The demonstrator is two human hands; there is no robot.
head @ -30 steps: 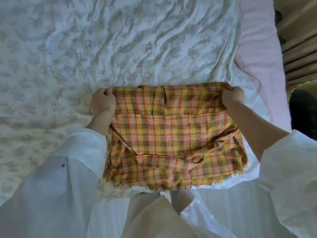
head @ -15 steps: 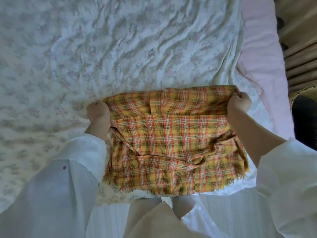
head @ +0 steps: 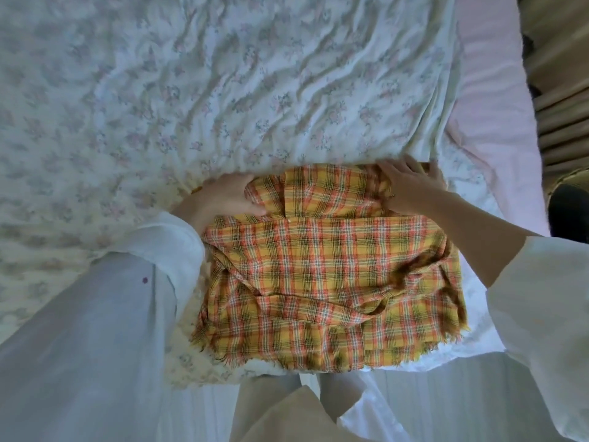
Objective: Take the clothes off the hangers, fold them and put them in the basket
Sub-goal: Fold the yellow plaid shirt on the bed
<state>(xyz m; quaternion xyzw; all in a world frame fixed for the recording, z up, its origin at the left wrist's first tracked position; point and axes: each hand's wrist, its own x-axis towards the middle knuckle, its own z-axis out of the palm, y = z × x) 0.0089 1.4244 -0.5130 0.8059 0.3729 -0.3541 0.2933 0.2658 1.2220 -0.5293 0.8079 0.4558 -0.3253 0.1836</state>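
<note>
Rumpled floral bedding [head: 242, 78] serves as the folding surface, and the plaid garment [head: 331, 282] is laid on it close to the near edge, just in front of the person. It is seen already folded into a rough rectangle, with a narrower band turned over along its far edge and a frayed hem nearest the body. No hanger is seen on it.

The left hand [head: 223, 196] is placed on the far left corner of the garment, its fingers gently curved over the cloth and thumb laid along the fold; whether cloth is pinched under it cannot be told, though it looks more like pressing than gripping. The right hand [head: 411, 183] is spread flat on the far right corner, fingers straight and splayed, nothing held. Both are judged to be placed so as to flatten the turned-over band and keep the fold from springing open, which a soft mattress would otherwise allow.

Loose white sleeves [head: 541, 301] are worn on both arms. Beyond the floral bedding, a pale pink sheet [head: 490, 90] is exposed along the right side of the bed. Further right, what is taken for a woven basket [head: 567, 186] is partly seen at the frame's edge, with something dark inside it, well apart from the garment.
</note>
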